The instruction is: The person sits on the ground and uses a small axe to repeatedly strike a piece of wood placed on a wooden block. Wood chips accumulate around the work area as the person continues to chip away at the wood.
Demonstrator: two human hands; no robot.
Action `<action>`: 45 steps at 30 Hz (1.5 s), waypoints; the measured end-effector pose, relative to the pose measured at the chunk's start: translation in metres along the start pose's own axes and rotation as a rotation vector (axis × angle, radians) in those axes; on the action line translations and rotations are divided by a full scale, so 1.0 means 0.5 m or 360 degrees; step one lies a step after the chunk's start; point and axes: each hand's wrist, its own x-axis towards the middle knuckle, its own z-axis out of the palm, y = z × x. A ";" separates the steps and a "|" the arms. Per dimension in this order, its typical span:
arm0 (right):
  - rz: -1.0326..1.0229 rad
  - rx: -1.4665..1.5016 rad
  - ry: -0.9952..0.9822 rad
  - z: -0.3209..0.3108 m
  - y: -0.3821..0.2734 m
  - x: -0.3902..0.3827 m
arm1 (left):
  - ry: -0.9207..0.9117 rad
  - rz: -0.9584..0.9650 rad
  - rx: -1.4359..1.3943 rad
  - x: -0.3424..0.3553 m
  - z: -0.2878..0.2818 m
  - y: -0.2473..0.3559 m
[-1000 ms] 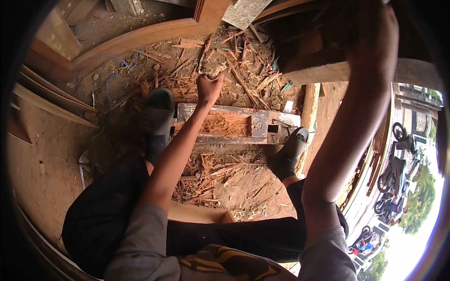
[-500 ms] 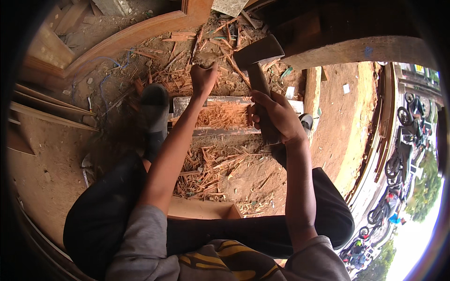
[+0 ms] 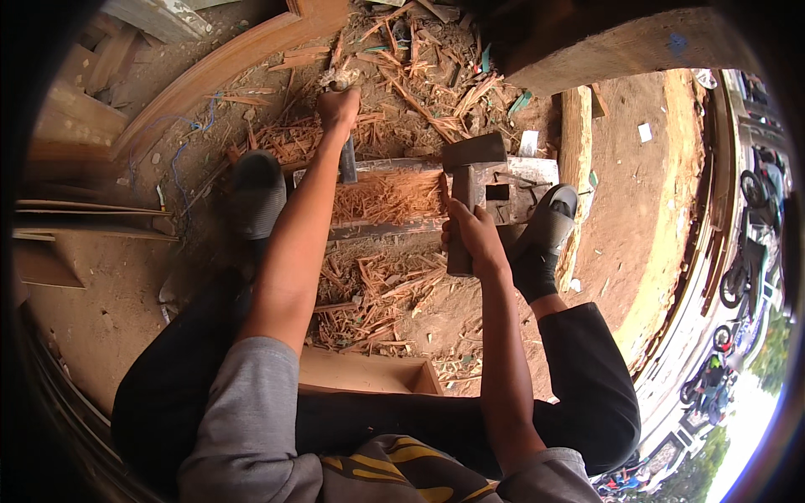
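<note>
My left hand (image 3: 339,109) is closed around a chisel, whose frayed, pale handle top sticks out above the fist. Below the fist, the dark flat chisel blade (image 3: 348,161) points down at the left part of a wooden beam (image 3: 528,173). A long trough of splintered reddish wood (image 3: 390,199) runs along the beam's middle. My right hand (image 3: 478,237) grips the handle of a heavy hammer (image 3: 475,151), its dark blocky head over the beam right of the trough. Beside the hammer, the beam shows a dark square hole (image 3: 497,192) and several nails.
Wood chips (image 3: 377,293) litter the dirt around the beam. My shod feet (image 3: 545,222) stand at its two ends. A curved wooden frame (image 3: 210,75) lies far left, a thick timber (image 3: 620,50) far right. A wooden box (image 3: 360,369) sits near me; parked motorcycles (image 3: 738,277) stand beyond the right side.
The hammer has come down nearer to the beam, its head now more level. My left hand has shifted left and the chisel blade now shows. The view has moved, uncovering my right foot.
</note>
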 end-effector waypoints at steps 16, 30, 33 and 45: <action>-0.0129 0.0053 -0.0139 -0.025 0.015 0.037 | 0.0013 0.0606 -0.0264 -0.062 -0.038 0.003; -0.0138 0.0015 -0.0089 -0.011 -0.005 0.036 | 0.0257 0.0858 -0.0199 -0.088 -0.061 -0.003; -0.0195 -0.0152 -0.0169 0.010 -0.082 -0.034 | 0.0176 0.0982 -0.0364 -0.093 -0.079 0.004; -0.2094 -0.0317 0.0091 0.226 -0.537 -0.319 | 0.0021 0.0923 -0.0113 -0.124 -0.049 0.000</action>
